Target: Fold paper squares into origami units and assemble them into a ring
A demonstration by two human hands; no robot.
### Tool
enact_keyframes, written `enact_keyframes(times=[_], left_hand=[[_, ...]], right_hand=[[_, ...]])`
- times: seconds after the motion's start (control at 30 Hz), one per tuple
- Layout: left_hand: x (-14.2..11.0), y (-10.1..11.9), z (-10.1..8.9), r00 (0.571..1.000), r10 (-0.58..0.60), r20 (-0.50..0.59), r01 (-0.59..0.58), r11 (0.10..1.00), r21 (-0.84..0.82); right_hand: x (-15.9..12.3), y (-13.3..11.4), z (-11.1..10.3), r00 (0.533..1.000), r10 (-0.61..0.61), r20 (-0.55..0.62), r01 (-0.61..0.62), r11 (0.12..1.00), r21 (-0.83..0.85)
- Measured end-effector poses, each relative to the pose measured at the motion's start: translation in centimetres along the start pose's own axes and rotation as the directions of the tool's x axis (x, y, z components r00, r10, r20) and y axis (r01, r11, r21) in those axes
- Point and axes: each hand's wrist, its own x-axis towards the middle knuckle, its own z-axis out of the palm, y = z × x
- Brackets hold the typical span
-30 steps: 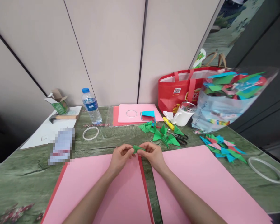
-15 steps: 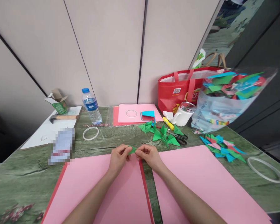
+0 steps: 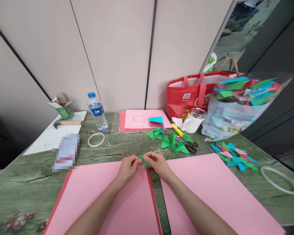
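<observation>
In the head view, a small green folded paper (image 3: 145, 162) sits just above the far right corner of the left pink sheet (image 3: 136, 199). The left hand (image 3: 127, 167) pinches its left end with thumb and finger. The right hand (image 3: 159, 164) pinches its other side. The paper's long way runs from left to right, and the right end tips down a bit toward the person. Fingers hide some of it. Past the left pink sheet's far edge stand a bottle (image 3: 97, 111) and, more to the right, green folded shapes (image 3: 171, 140).
</observation>
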Motion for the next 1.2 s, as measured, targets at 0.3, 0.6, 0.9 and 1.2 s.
enact_keyframes(times=[0.3,0.6,0.9,1.2], left_hand=[[-0.4,0.4,0.5,0.977,-0.118,0.18,0.135,0.987,-0.087],[0.2,0.1,-0.3,0.989,-0.143,-0.031,0.139,0.984,-0.109],[0.4,0.3,-0.5,0.99,-0.137,-0.042,0.129,0.979,-0.16],[0.3,-0.5,-0.3,0.993,-0.057,-0.102,0.053,0.997,-0.049]], right_hand=[[-0.1,-0.2,-0.1,0.972,-0.212,-0.097,0.184,0.954,-0.238],[-0.1,0.1,0.4,1.0,0.0,0.018,0.002,0.995,-0.099],[-0.3,-0.2,0.2,0.993,-0.115,0.02,0.117,0.962,-0.247],[0.1,1.1,0.1,0.995,-0.102,-0.007,0.091,0.909,-0.407]])
